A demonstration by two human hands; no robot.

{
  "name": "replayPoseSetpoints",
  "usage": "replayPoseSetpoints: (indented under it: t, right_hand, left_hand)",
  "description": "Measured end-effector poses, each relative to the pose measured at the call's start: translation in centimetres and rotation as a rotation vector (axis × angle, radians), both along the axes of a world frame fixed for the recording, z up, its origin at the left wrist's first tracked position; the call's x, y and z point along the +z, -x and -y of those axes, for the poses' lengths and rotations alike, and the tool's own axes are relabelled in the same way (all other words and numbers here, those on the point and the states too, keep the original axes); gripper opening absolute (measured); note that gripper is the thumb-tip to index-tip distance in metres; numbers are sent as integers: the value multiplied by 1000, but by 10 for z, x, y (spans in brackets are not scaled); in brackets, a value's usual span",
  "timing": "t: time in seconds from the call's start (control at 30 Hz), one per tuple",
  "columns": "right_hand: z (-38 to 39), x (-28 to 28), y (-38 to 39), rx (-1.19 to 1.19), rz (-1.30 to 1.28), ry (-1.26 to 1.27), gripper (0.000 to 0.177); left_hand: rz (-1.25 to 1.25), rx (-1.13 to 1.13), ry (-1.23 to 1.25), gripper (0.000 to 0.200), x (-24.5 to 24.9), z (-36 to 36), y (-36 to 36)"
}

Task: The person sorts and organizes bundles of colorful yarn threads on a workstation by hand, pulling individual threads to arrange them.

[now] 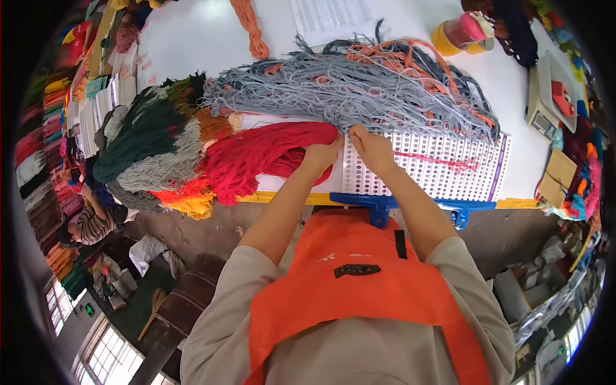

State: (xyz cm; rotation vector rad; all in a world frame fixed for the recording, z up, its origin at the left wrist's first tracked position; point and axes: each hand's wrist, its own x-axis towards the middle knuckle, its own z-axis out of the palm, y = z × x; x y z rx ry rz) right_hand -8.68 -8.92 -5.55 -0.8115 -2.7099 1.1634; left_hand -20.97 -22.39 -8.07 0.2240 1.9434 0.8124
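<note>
Red yarn (256,154) seems mid-separation at our left hand (323,156), our right hand (374,151) near, fingers together on what we cannot tell; freeing a strand calls for gentle pulling.

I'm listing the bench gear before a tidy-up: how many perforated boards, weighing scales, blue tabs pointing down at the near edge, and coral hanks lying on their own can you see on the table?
Perforated board: 1
Weighing scale: 1
Blue tabs: 2
Separate coral hank: 1
Total: 5
</note>
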Motion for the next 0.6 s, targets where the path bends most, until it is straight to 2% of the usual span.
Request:
replayPoseSetpoints:
  t: [0.07, 0.2, 0.3, 0.37, 0.4, 0.47, 0.5, 0.53, 0.6]
  right_hand:
    - [-2, -1, 1, -22, 29, 97, 11]
    - [-5, 2, 1, -19, 46, 146, 12]
    - [-6, 4, 2, -31, 54, 182, 12]
    - [-8, 6, 2, -34, 49, 224, 12]
    - [-9, 6, 2, -41, 40, 266, 12]
    - [-11, 3, 2, -53, 25, 299, 13]
    - [-13, 2, 2, -65, 11, 330, 13]
    - [-14, 1, 1, -66, 9, 334, 13]
    - [-19, 6, 3, -50, 128, 415, 16]
  left_hand:
    - [231, 152, 127, 34, 29, -13, 1]
    - [304, 92, -2, 40, 16, -8, 7]
    - [247, 34, -36, 39, 11, -7, 9]
    - [-118, -369, -165, 32, 17, -4, 14]
    - [-119, -368, -163, 32, 23, -4, 16]
    - [138, 230, -321, 25, 38, -1, 20]
    - [265, 279, -364, 23, 47, 1, 25]
    - [263, 278, -360, 23, 55, 0, 25]
    - [820, 401, -371, 18, 67, 2, 25]
